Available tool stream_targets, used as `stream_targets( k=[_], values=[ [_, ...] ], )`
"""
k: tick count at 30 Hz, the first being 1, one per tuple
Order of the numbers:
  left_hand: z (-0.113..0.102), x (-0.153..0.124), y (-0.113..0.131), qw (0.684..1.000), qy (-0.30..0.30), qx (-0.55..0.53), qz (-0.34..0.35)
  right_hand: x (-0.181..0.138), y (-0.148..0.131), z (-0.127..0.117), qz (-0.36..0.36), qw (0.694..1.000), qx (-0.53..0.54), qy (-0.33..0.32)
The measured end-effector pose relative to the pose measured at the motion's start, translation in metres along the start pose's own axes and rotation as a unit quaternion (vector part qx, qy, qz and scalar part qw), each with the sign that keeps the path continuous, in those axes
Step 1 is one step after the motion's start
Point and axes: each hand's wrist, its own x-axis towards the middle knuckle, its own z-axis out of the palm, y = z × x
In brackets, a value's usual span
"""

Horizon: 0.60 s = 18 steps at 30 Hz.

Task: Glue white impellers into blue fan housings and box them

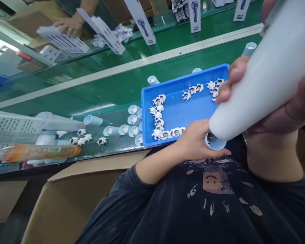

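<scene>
My left hand [197, 140] is wrapped round a short light-blue cylinder [217, 145], its open end facing up. Small metal and dark parts show inside that opening. A long, thick white plastic tube [259, 78] is gripped in my right hand [282, 112], tilted so its lower end is over the cylinder's mouth. Whether the two touch cannot be made out. Just beyond my hands lies a blue tray [188, 117], with white fan impellers [158, 115] along its sides.
Light-blue cylinders [133, 120] stand left of the tray, with loose impellers [84, 139] and an orange-tinted tube [40, 152] farther left. White printed boxes [142, 23] line the green conveyor [112, 74]. Another person's hand [69, 25] rests on boxes. An open carton [73, 200] is below.
</scene>
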Motion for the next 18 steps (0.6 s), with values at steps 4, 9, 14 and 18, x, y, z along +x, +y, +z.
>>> stream_targets(
  k=[4, 9, 14, 18],
  values=[
    [0.001, 0.000, 0.002, 1.000, 0.002, 0.005, -0.015, -0.003, -0.005, 0.005, 0.047, 0.995, -0.071, 0.057],
    [-0.002, 0.001, 0.008, 0.999, -0.017, -0.013, -0.030, -0.004, -0.010, 0.012, 0.065, 0.984, -0.147, 0.077],
    [-0.017, -0.003, 0.002, 0.988, -0.110, -0.064, -0.088, -0.010, 0.000, 0.000, 0.038, 0.991, -0.083, 0.101],
    [-0.045, -0.034, -0.035, 0.979, -0.102, 0.023, -0.175, -0.024, 0.021, -0.040, -0.002, 0.993, -0.094, 0.071]
  ],
)
